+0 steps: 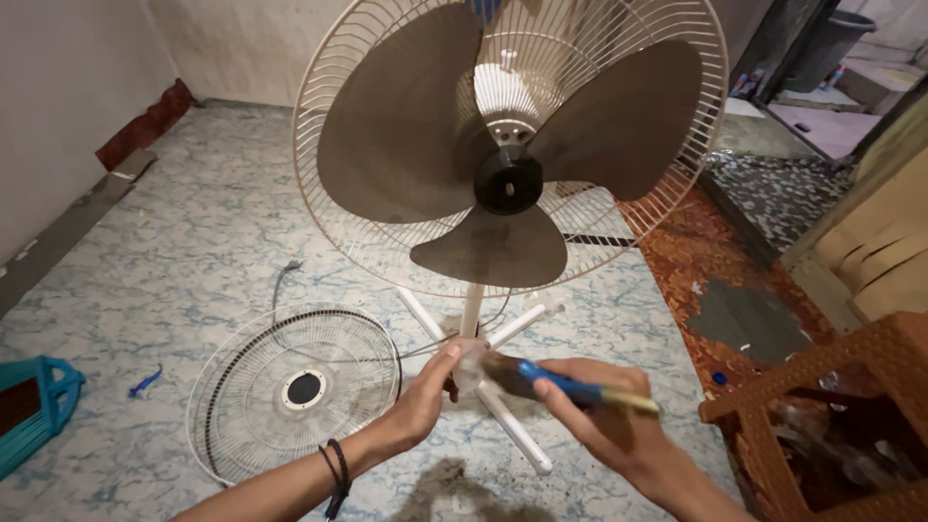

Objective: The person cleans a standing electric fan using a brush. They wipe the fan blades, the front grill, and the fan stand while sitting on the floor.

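Left hand [425, 401]: fingers closed around a small clear round plastic cap [472, 365], just by the white fan pole [472, 309].
Right hand [604, 416]: gripping a blue-handled paintbrush [551, 382], dark bristles touching the cap.
Fan: beige wire rear guard [338, 77] with three dusty grey-brown blades [406, 126], upright above the hands.
Floor: detached white round front grille [295, 387] lies flat on blue-marbled flooring [193, 242], left of the hands.
Right: brown plastic woven stool [831, 425].

Marbled blue-white floor [193, 251] under detached fan grille [295, 391], teal basket [34, 406].
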